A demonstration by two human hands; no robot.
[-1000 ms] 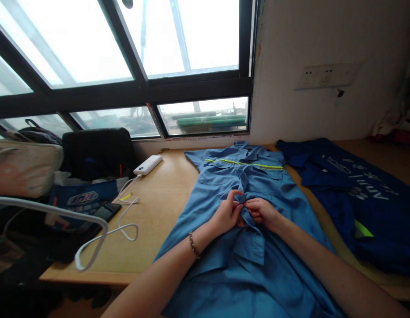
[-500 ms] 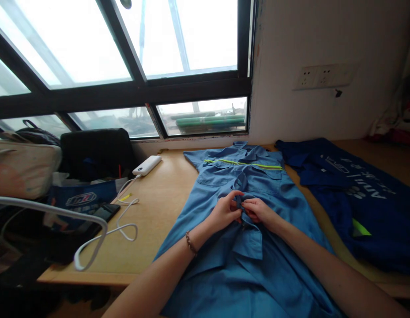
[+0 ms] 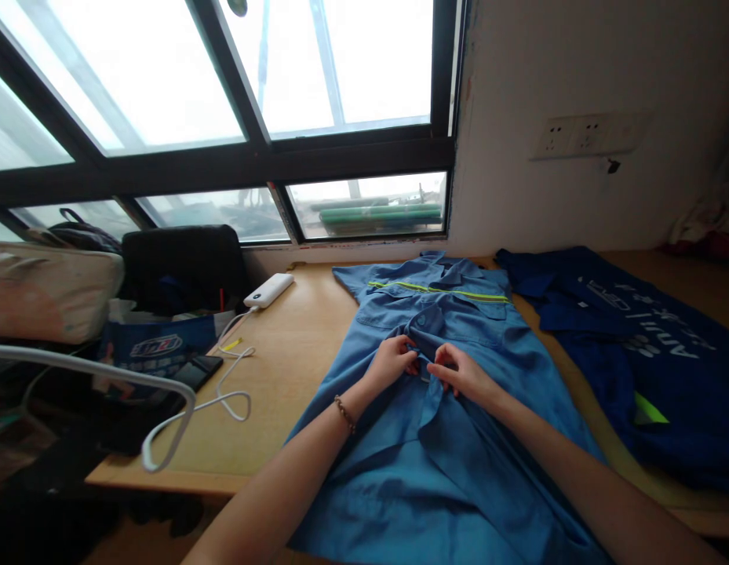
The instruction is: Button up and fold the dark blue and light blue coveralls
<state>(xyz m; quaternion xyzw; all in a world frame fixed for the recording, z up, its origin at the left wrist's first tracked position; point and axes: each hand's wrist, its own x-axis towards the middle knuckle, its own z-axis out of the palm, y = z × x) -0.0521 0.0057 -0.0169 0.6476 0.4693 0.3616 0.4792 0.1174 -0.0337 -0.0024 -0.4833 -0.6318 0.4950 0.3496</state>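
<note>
A light blue work shirt [image 3: 388, 463] with a yellow-green stripe across its chest lies spread on the wooden table, its collar toward the window and its lower part hanging toward me. Over the middle of its front, my left hand [image 3: 392, 362] has its fingers closed on one front edge. Just to the right, my right hand [image 3: 461, 373] pinches the other front edge between thumb and fingers. The two hands are a little apart, and the cloth between them is lifted and wrinkled. Any button under the fingers is too small to make out.
A dark blue shirt [image 3: 652, 337] with white print lies at the right. On the left are a white power bank [image 3: 269, 290] with a white cable [image 3: 223, 400], a dark phone [image 3: 202, 369], and bags [image 3: 52, 290]. A window and wall sockets [image 3: 593, 135] are behind.
My hands have moved slightly apart, and the front edges between them have opened. The flap that hung below my hands lies differently. The view has shifted slightly left.
</note>
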